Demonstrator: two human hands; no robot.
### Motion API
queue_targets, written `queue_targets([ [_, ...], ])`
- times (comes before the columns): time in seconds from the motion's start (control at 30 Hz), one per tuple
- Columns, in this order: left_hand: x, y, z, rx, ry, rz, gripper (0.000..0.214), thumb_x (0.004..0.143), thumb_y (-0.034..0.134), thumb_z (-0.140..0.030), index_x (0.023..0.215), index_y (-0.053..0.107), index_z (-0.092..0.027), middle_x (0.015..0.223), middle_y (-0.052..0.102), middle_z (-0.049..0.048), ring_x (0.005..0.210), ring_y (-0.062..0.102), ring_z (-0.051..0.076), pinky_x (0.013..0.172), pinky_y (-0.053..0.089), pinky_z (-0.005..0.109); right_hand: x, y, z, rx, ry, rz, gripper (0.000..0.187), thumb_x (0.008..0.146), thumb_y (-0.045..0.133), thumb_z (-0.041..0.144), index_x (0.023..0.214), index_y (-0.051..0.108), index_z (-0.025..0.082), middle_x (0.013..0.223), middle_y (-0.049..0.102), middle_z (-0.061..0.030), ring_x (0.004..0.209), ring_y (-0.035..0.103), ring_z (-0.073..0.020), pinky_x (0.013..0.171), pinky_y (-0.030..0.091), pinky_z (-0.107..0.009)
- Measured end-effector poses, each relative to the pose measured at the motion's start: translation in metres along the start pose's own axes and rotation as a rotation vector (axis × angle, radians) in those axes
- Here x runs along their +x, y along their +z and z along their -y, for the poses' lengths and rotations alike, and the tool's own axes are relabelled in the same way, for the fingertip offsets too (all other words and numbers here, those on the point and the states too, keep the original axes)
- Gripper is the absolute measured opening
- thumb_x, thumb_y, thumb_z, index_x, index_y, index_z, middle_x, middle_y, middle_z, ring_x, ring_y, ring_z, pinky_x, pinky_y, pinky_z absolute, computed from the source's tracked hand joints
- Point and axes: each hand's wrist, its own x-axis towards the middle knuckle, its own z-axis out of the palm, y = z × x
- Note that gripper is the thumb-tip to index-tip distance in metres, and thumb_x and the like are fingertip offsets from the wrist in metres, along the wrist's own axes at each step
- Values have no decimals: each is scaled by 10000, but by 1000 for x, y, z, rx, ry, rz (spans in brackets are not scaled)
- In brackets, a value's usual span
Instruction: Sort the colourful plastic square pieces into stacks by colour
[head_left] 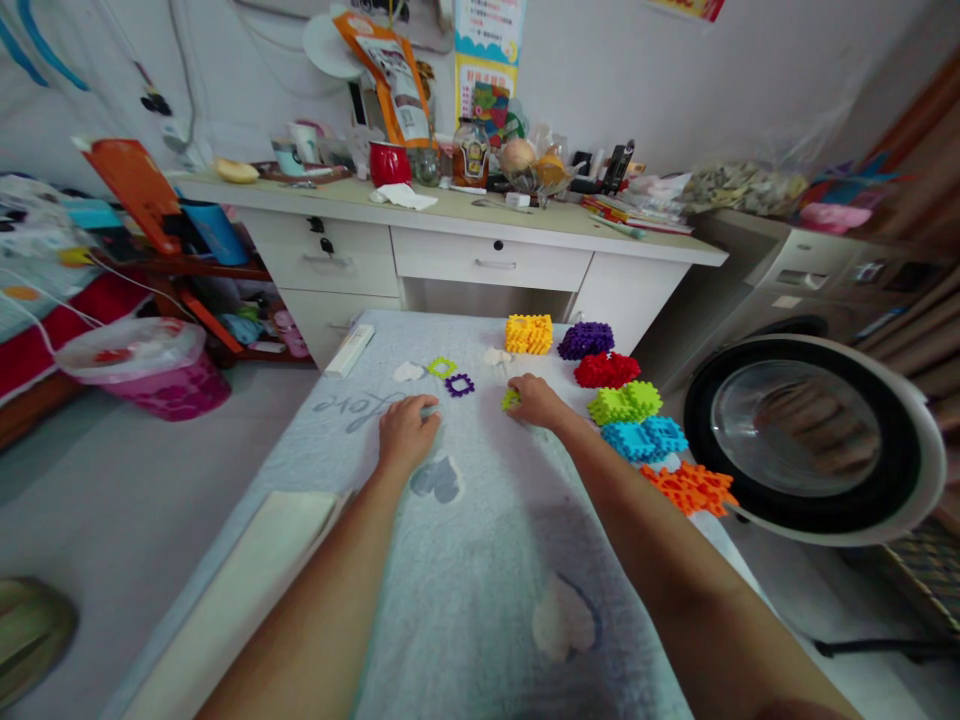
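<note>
My left hand (406, 432) rests knuckles-up on the pale blue cloth (480, 560), fingers curled over a small pale piece at its fingertips. My right hand (534, 400) pinches a lime-green puzzle tile (510, 400) against the cloth. Just beyond lie a loose lime-green square tile (442, 367) and a purple square tile (459, 385). Stacks of tiles line the right side: yellow (529, 334), purple (586, 340), red (607, 370), green (625, 402), blue (644, 438) and orange (690, 487).
A white desk (480, 250) crowded with cups, jars and bags stands behind the cloth-covered surface. An open washing machine door (814, 440) juts in at the right. A pink bin (146, 375) with a plastic liner sits on the floor at left. A white remote (349, 350) lies on the cloth's far left.
</note>
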Motion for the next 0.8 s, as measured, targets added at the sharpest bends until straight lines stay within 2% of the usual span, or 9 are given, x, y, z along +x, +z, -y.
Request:
queue_targets([
  [0.1, 0, -1, 0, -5, 9, 4, 321, 848, 520, -304, 1103, 702, -234, 1177, 720, 69, 1127, 614, 271, 1032, 433, 427, -10, -15, -18, 8, -91, -59, 536, 805, 680, 225, 1323, 600, 116, 1243, 639, -165, 1106, 617, -245, 946, 469, -318],
  [0.2, 1, 0, 0, -13, 10, 5, 317, 849, 515, -309, 1097, 699, -235, 1179, 720, 65, 1133, 612, 265, 1044, 428, 423, -27, -38, -52, -1, -129, -107, 548, 785, 657, 145, 1329, 599, 106, 1282, 625, -166, 1140, 609, -239, 968, 461, -302],
  [0.37, 1, 1, 2, -15, 9, 4, 320, 847, 515, -306, 1101, 696, -234, 1173, 721, 64, 1126, 615, 257, 1044, 430, 406, -53, -63, -113, -124, -7, -87, 499, 769, 668, 167, 1266, 659, 215, 1301, 640, -123, 1166, 605, -296, 956, 487, -385],
  [0.47, 1, 1, 2, -8, 5, 2, 325, 847, 516, -316, 1106, 697, -241, 1172, 721, 62, 1125, 616, 261, 1038, 433, 407, -62, -61, -135, -188, 37, -49, 455, 769, 677, 191, 1217, 695, 266, 1292, 658, -100, 1187, 592, -325, 949, 491, -435],
  [0.57, 1, 1, 2, -5, 10, -1, 328, 846, 516, -320, 1106, 703, -245, 1161, 724, 67, 1113, 622, 262, 1027, 439, 411, -65, -53, -147, -188, 42, -70, 476, 753, 696, 184, 1218, 699, 287, 1292, 664, -88, 1194, 586, -319, 964, 481, -455],
  [0.8, 2, 2, 3, 1, 4, -1, 337, 843, 514, -316, 1110, 705, -240, 1178, 722, 69, 1126, 618, 268, 1030, 437, 412, -66, -47, -151, -164, 62, -103, 401, 740, 729, 165, 1134, 738, 242, 1259, 679, -117, 1181, 569, -331, 1004, 429, -472],
])
